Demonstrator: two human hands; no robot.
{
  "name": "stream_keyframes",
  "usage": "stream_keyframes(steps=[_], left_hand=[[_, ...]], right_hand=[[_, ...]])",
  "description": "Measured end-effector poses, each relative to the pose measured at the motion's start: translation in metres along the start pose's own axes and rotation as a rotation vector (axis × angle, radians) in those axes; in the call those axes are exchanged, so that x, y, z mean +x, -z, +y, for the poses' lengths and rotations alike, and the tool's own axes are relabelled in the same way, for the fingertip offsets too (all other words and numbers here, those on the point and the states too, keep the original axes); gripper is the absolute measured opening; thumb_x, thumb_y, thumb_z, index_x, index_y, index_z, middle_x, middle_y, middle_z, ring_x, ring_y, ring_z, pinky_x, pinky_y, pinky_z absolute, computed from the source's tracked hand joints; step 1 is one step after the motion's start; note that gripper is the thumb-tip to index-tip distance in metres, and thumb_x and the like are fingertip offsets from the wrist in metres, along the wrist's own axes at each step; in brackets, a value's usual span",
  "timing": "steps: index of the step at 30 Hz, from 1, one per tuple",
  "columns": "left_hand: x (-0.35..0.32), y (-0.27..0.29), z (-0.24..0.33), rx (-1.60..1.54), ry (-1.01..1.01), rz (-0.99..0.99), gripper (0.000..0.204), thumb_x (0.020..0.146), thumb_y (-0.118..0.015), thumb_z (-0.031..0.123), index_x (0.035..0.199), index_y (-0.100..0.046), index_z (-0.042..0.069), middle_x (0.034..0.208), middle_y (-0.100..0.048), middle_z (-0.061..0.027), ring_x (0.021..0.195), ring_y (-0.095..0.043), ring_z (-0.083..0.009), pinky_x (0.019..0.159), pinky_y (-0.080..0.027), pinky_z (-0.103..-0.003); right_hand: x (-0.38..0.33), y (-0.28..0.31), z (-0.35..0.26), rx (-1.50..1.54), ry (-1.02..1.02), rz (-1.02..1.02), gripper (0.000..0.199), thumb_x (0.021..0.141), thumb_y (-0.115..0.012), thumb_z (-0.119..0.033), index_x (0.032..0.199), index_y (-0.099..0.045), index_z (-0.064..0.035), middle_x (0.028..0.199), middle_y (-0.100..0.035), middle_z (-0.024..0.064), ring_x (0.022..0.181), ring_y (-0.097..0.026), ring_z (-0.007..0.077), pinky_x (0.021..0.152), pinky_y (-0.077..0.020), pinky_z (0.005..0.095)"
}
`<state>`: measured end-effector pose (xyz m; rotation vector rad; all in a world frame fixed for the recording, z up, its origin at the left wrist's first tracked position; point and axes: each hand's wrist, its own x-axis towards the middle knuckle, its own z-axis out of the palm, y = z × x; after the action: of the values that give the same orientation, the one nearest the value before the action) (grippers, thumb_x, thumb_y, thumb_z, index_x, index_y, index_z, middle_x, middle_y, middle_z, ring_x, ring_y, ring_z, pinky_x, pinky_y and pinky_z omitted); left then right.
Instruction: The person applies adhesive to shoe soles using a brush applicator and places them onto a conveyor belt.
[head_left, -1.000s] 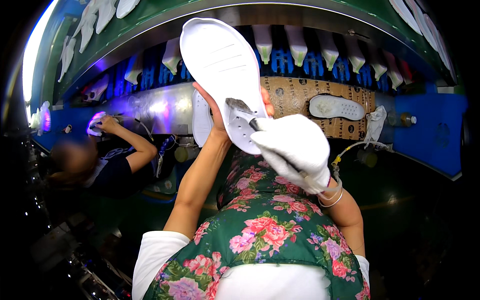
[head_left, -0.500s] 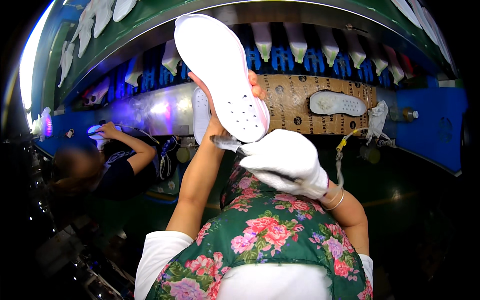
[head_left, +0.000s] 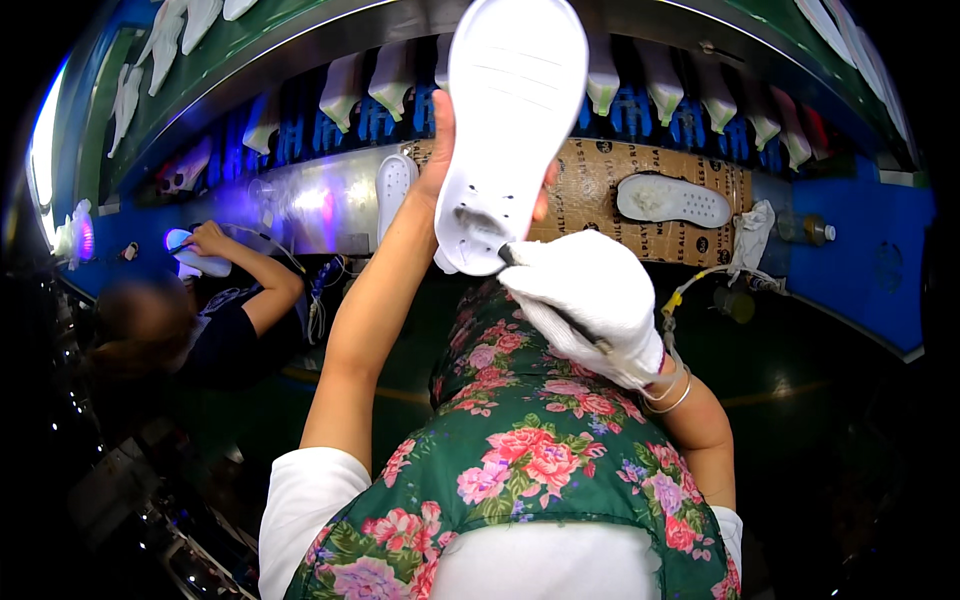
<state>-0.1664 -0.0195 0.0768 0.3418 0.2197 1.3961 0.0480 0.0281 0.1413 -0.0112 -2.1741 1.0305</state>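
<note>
Bare, my left hand (head_left: pixel 438 150) grips a white shoe sole (head_left: pixel 515 110) from behind, thumb along its left edge and fingertips at its right. The sole stands nearly upright, with small holes toward its lower end. My right hand (head_left: pixel 590 295), in a white knitted glove, is closed on a slim brush (head_left: pixel 507 254) with a dark ferrule. The brush's blurred bristles lie over the sole's lower end, among the holes. Most of its handle is hidden in the glove.
Another sole (head_left: pixel 674 201) lies on a printed cardboard sheet (head_left: pixel 590 215), and one more sole (head_left: pixel 396 190) on the metal bench (head_left: pixel 330 200) to the left. Shoe uppers (head_left: pixel 660 85) hang in a row behind. A co-worker's hand (head_left: pixel 208 240) holds something pale at far left.
The sole has moved up and to the right and turned more upright in my left hand. The brush has come from below the sole onto its lower end.
</note>
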Motion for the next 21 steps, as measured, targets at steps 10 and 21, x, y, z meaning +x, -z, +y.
stream_keyframes(steps=[10, 21], left_hand=[[0.006, 0.007, 0.005, 0.065, 0.258, -0.023, 0.106, 0.081, -0.041, 0.088, 0.151, -0.041, 0.008, 0.112, -0.065, -0.0299, 0.083, -0.072, -0.0415, 0.062, -0.063, -0.05], [0.032, -0.041, 0.021, 1.092, 0.619, 0.382, 0.097, 0.087, -0.046, 0.083, 0.146, -0.053, 0.007, 0.139, -0.057, -0.0235, 0.126, -0.059, -0.0316, 0.1, -0.052, -0.041]], right_hand=[[-0.006, 0.0, -0.006, 0.176, -0.057, -0.133, 0.032, 0.074, -0.078, -0.003, 0.104, -0.075, -0.0115, 0.101, -0.074, 0.0104, 0.084, -0.07, 0.0275, 0.072, -0.0558, 0.0381], [-0.006, -0.002, -0.001, 0.234, -0.101, -0.126, 0.029, 0.074, -0.081, -0.002, 0.101, -0.073, -0.0071, 0.097, -0.073, 0.0106, 0.083, -0.07, 0.0282, 0.073, -0.0548, 0.0358]])
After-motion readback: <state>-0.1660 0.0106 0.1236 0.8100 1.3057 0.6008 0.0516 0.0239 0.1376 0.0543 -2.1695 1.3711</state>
